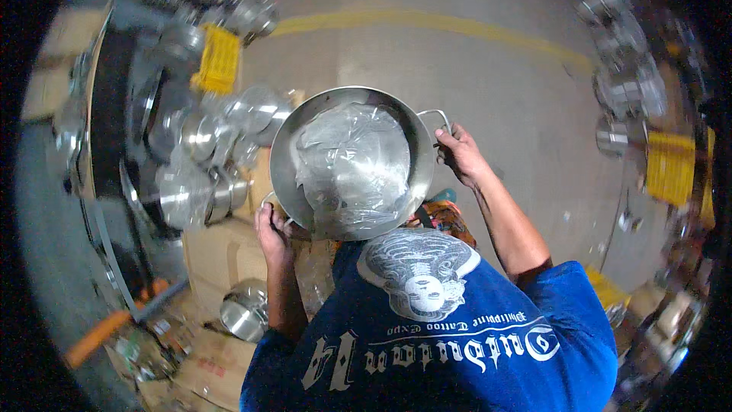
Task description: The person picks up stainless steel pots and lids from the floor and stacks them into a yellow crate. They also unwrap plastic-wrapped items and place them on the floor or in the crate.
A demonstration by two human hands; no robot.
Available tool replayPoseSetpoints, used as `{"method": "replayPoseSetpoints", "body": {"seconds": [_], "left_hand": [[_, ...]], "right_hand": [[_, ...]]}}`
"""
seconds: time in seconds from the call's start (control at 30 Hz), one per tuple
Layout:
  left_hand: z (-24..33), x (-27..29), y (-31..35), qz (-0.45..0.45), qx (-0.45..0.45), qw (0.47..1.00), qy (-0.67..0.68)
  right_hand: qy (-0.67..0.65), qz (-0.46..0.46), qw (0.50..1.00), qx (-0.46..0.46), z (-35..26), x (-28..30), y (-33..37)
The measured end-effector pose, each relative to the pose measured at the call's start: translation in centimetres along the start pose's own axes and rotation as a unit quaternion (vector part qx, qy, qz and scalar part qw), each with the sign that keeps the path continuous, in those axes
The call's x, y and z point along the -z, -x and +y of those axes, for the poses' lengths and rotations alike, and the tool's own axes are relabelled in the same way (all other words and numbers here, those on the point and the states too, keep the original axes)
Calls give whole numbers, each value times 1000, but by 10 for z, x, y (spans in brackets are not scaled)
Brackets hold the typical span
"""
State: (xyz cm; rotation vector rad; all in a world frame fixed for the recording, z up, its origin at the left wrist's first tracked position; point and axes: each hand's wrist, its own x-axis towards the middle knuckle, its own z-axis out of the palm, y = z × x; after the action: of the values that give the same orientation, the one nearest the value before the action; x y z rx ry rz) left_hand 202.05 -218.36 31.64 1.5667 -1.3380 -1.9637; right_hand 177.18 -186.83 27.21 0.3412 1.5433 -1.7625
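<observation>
Between my hands I carry a large round metal pot, its open top toward me. Crumpled clear plastic wrap lies inside it and hides part of the bottom. My right hand is closed on the loop handle at the pot's right side. At the lower left, my left hand grips the other loop handle, which is partly hidden by the fingers.
Several shiny metal pots and lids stand at the left beside a yellow crate. Flattened cardboard and a small metal pot lie lower left. More stacked metalware and another yellow crate are at the right.
</observation>
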Motion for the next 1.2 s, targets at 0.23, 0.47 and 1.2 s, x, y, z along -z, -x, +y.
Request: {"method": "replayPoseSetpoints", "body": {"seconds": [0.23, 0.47, 1.2], "left_hand": [[-43, -255, 124, -239, 16, 963, -121], [-30, -386, 129, -455, 71, 860, -218], [-79, -546, 153, -712, 223, 592, -303]], "right_hand": [[-189, 221, 950, 112, -7, 258, 184], [-297, 426, 825, 225, 4, 264, 269], [-440, 594, 619, 264, 98, 198, 306]]}}
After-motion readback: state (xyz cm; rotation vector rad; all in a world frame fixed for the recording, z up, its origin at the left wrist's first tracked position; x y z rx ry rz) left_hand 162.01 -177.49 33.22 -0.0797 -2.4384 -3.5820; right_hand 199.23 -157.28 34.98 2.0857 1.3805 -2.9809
